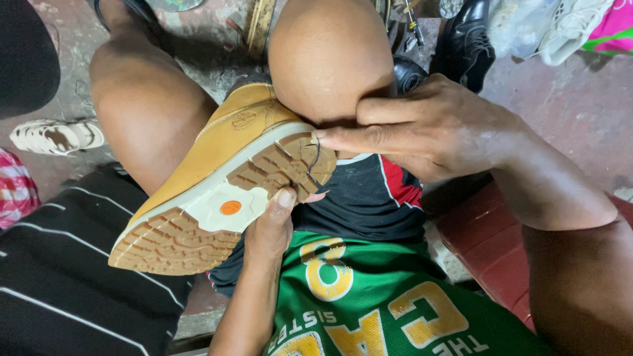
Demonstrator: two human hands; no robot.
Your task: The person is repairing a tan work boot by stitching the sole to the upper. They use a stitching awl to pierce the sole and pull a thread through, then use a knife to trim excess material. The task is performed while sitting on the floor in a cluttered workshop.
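A tan boot [217, 151] lies sole up between my knees, its light brown tread and white midsole with an orange dot facing me. My left hand [271, 227] grips the boot from below near the heel, thumb pressed on the sole's edge. My right hand [428, 128] reaches in from the right, and its fingertips pinch a thin dark curved needle or thread [315, 157] that runs into the heel tread.
A white sandal [56, 135] lies on the floor at left. A black shoe [471, 39] and a white sneaker [570, 26] sit at top right. I sit on a red bench [488, 244]. Black striped fabric [59, 283] fills the lower left.
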